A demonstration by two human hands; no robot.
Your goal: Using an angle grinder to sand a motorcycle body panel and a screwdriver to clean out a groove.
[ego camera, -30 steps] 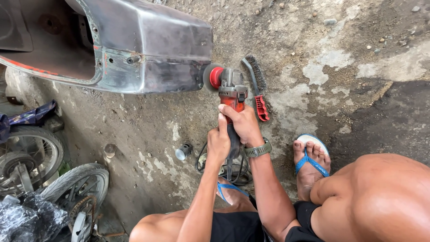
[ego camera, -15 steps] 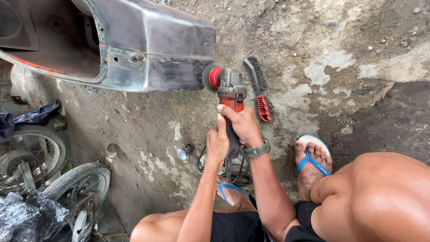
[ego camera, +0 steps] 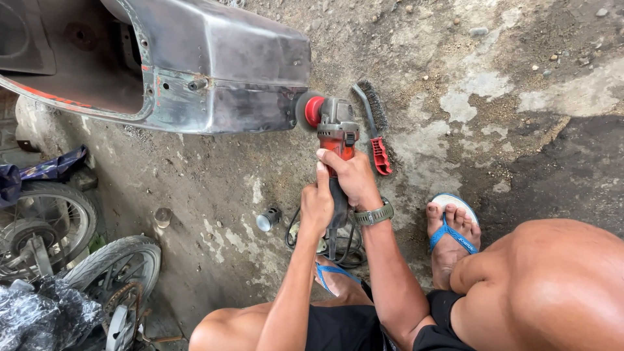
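Both hands grip a red-and-grey angle grinder (ego camera: 335, 140): the right hand (ego camera: 354, 179) is clenched around the front of its body, the left hand (ego camera: 316, 208) around its rear handle at about 7 o'clock from the right. The grinder's disc touches the end of a bare metal scooter body shell (ego camera: 214, 71) at 10 o'clock. A wire brush with a red handle (ego camera: 374, 123) lies on the concrete ground (ego camera: 507, 84) just beside the tool at 3 o'clock.
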